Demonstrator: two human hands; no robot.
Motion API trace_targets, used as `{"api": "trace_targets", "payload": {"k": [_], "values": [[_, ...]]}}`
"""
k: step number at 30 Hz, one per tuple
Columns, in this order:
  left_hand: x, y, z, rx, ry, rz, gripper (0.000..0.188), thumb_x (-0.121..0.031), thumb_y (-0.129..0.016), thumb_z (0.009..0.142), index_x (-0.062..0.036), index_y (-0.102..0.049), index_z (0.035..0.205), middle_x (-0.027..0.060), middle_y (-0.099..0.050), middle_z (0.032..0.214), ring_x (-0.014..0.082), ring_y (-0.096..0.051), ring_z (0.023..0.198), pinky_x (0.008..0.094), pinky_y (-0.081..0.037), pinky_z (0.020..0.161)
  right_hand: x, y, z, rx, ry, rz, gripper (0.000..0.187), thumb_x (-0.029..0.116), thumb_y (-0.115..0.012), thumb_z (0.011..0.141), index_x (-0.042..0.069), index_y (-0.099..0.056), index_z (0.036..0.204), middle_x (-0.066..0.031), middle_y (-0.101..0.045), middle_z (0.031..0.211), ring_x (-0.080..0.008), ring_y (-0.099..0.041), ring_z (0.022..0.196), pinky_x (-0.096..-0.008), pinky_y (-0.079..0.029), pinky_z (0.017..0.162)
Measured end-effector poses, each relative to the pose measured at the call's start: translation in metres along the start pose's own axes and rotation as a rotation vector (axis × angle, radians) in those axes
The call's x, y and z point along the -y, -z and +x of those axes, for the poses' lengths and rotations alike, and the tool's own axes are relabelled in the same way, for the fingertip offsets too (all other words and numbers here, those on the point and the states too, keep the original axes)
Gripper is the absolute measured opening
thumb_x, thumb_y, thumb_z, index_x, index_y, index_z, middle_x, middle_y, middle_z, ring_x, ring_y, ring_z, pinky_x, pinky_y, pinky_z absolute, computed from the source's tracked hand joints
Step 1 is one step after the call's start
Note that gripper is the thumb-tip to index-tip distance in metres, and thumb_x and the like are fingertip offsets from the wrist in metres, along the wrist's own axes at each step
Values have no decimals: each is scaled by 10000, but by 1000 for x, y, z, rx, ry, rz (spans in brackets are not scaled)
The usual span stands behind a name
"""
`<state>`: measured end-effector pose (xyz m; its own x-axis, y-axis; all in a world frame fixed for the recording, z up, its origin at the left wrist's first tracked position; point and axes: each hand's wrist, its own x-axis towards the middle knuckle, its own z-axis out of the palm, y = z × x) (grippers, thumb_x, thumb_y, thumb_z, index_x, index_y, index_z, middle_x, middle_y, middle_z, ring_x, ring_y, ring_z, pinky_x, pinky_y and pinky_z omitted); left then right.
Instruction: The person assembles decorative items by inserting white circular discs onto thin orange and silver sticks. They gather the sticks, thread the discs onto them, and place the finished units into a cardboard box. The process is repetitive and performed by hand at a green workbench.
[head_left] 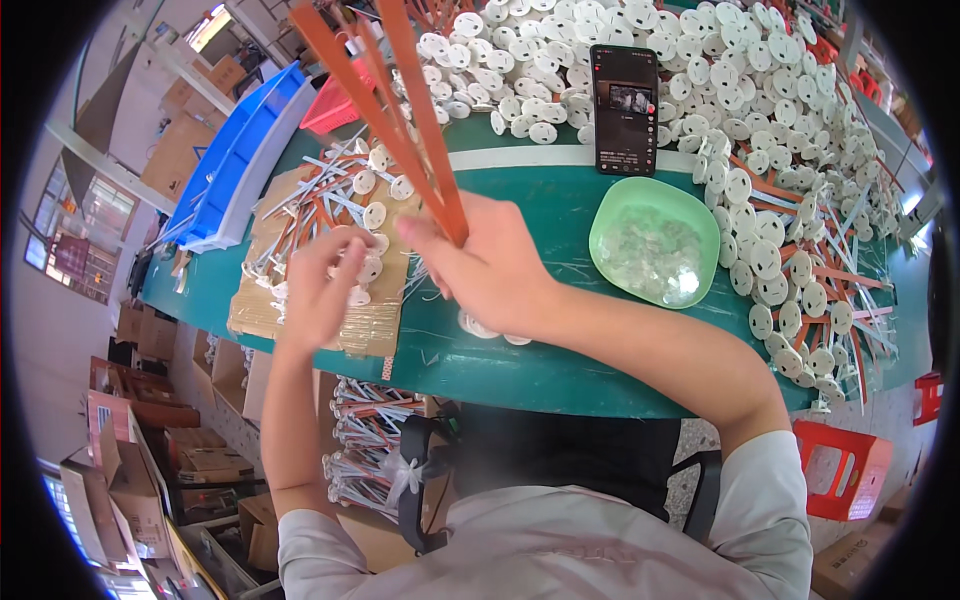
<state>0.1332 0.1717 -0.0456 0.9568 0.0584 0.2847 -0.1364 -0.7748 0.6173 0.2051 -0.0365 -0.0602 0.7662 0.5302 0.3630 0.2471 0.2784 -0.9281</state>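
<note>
My right hand (pixel 495 270) grips a bundle of long orange strips (pixel 400 110) that fan upward and to the left over the green table (pixel 560 370). My left hand (pixel 320 285) reaches over a sheet of brown cardboard (pixel 375 325) and pinches a small white disc (pixel 368 268) lying there among other white discs and white and orange sticks. A few white discs (pixel 480 328) lie under my right wrist.
A pale green bowl (pixel 655 240) of clear round pieces sits right of my hands. A black phone (pixel 624 95) stands behind it against a large heap of white discs (pixel 760 130). A blue crate (pixel 235 160) and red basket (pixel 335 105) are at back left. Bundled sticks (pixel 370 440) lie below the table edge.
</note>
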Motion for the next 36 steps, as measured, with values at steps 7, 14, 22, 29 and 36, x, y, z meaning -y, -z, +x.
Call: {"api": "trace_targets", "payload": {"k": [7, 14, 22, 29, 36], "values": [[122, 50, 57, -280, 79, 484, 296, -221, -635, 883, -47, -631, 1122, 145, -666, 1043, 274, -640, 944, 381, -490, 817, -30, 0, -7, 103, 102, -200, 255, 216, -632, 888, 24, -643, 1056, -71, -537, 611, -148, -475, 557, -310, -429, 570], [298, 93, 60, 114, 209, 460, 367, -315, -667, 840, -124, -631, 1152, 161, -673, 1019, 333, -629, 970, 422, -486, 844, -24, -9, -7, 160, 117, -197, 241, 209, -635, 882, 25, -646, 1037, -70, -528, 603, -161, -467, 546, -318, -423, 557], [235, 76, 68, -58, 189, 584, 333, -232, -796, 678, -54, -628, 903, 129, -670, 768, 240, -659, 696, 397, -505, 668, -26, -2, -8, 117, 104, -203, 237, 205, -632, 881, 31, -652, 1042, -73, -514, 589, -172, -460, 536, -322, -420, 554], [202, 73, 72, -178, 281, 751, 322, -183, -816, 635, -34, -649, 866, 126, -696, 763, 246, -691, 751, 370, -528, 676, -28, 2, -8, 118, 112, -241, 242, 199, -630, 877, 36, -657, 1052, -90, -535, 618, -192, -471, 549, -328, -427, 562], [303, 105, 66, -67, 114, 990, 318, -215, -754, 703, 1, -673, 921, 196, -693, 814, 306, -694, 789, 408, -535, 713, -25, -6, -8, 149, 145, -211, 266, 205, -631, 876, 38, -647, 1082, -100, -548, 630, -205, -477, 552, -330, -437, 574]]}}
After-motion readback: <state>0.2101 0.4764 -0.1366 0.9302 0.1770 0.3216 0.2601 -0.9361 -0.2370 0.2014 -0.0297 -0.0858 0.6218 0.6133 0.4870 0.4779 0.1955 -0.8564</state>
